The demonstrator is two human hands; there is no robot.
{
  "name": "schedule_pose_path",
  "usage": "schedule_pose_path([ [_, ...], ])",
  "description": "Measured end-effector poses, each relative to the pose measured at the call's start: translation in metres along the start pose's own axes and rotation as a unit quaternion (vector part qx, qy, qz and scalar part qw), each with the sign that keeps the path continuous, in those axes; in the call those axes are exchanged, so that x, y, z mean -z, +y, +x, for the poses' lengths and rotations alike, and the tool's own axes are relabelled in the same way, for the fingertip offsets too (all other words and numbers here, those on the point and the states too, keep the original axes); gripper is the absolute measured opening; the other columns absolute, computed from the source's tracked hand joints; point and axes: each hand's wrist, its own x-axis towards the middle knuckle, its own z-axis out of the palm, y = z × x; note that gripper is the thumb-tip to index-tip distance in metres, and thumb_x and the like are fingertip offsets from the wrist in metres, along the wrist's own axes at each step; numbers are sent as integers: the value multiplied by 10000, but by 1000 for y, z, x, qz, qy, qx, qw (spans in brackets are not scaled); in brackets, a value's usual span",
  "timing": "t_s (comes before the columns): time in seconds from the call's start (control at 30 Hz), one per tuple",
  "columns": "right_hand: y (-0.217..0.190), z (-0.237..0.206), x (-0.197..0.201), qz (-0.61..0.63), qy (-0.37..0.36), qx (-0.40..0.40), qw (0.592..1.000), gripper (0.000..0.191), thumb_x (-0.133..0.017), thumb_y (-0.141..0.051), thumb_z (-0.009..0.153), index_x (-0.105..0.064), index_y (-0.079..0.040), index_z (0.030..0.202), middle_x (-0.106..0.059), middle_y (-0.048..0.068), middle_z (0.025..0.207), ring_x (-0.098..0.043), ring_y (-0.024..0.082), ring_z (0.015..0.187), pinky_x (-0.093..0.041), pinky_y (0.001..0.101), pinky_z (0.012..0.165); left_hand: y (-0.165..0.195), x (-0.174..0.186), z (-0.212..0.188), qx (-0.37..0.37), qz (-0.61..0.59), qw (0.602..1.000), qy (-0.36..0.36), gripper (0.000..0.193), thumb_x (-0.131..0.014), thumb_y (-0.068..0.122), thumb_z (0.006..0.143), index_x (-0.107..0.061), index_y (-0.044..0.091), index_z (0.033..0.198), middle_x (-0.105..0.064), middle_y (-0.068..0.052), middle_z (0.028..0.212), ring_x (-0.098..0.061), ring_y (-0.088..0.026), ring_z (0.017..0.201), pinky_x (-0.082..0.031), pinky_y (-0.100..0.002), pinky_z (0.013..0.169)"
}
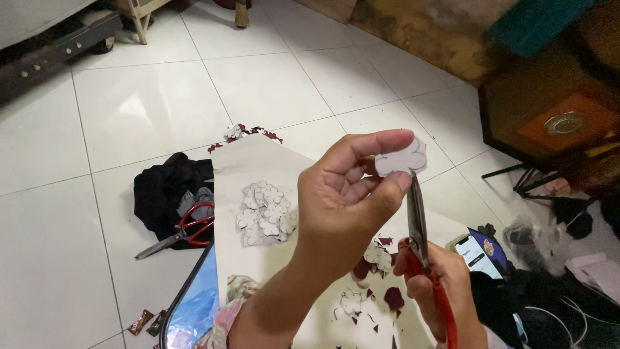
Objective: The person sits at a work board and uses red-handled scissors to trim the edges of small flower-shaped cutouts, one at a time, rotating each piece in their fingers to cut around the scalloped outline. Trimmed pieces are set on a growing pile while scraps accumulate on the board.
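My left hand is raised in the middle of the view, pinching a small white flower-shaped paper cutout between thumb and fingertips. My right hand sits lower right and grips red-handled scissors, whose blades point up and meet the lower edge of the cutout. Below the hands lies a large pale paper sheet on the floor, with a pile of similar flower cutouts on it.
A second pair of red-handled scissors rests on a black cloth at left. Dark red paper scraps litter the sheet. A phone with a lit screen lies at right near dark clutter and cables. White floor tiles surround everything.
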Motion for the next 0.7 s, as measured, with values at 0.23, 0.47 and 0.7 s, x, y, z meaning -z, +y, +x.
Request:
schedule_pose_path([
  [0.23, 0, 2, 0, -2, -2, 12, 1000, 952, -458, -929, 739, -659, -1, 802, -540, 15, 601, -502, 99, 518, -367, 270, 446, -1, 0, -1, 3, -26, 1000, 2, 399, -626, -65, 973, -581, -141, 1362, -687, -175, 1176, -674, -133, 1047, -585, -255, 952],
  [0.47, -1, 4, 3, -67, 0, 4, 998, 976, -411, -963, 708, -637, -14, 740, -511, 11, 552, -484, 107, 493, -358, 281, 456, -1, 2, 1, -10, 9, 1000, -1, 397, -619, -53, 960, -584, -133, 1347, -701, -178, 1171, -696, -144, 1047, -613, -262, 950],
  [0.7, 8, 4, 1, -8, -11, 22, 1000, 1014, -459, -962, 672, -649, 13, 873, -554, 18, 603, -497, 106, 500, -367, 280, 430, 2, 2, 1, 10, -11, 1000, -4, 413, -623, -63, 963, -589, -136, 1368, -686, -173, 1172, -663, -124, 1034, -585, -244, 926],
])
